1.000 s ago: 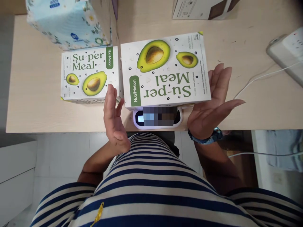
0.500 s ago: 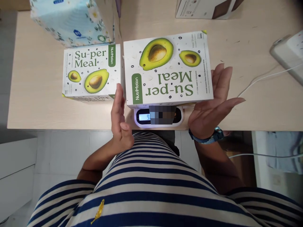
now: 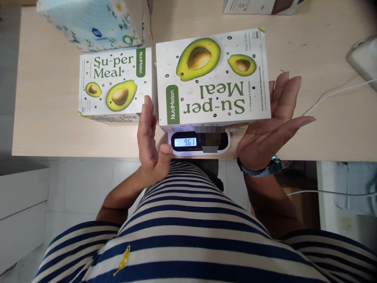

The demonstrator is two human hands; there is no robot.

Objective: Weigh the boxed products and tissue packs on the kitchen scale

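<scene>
Your left hand (image 3: 151,147) stands with its fingers nearly straight and its thumb held wide of them, gripping nothing. Your right hand (image 3: 266,135) lies palm up, fingers extended and thumb spread well out, also empty; a dark blue patterned wristband (image 3: 260,169) circles the wrist below it. Between your two sets of fingers sits the larger white cardboard box (image 3: 216,80), printed with green lettering and halved avocados, its "Su-per Meal" upside down to you. Whether the fingers of either hand touch its sides, you cannot tell from this angle.

Under that box, just beside your left thumb, is a white scale (image 3: 188,153) with rounded corners and a black front panel; its lit blue display (image 3: 185,142) reads 9.61. Beyond your left fingertips, to their left, lies a smaller white cardboard box (image 3: 114,80) of matching print, lettering upright to you. Farther past those fingers is a light blue, flower-printed plastic pack (image 3: 94,25). A thin white cable (image 3: 332,94) runs across the pale wood-grain table (image 3: 44,118), to the right of your right fingers.
</scene>
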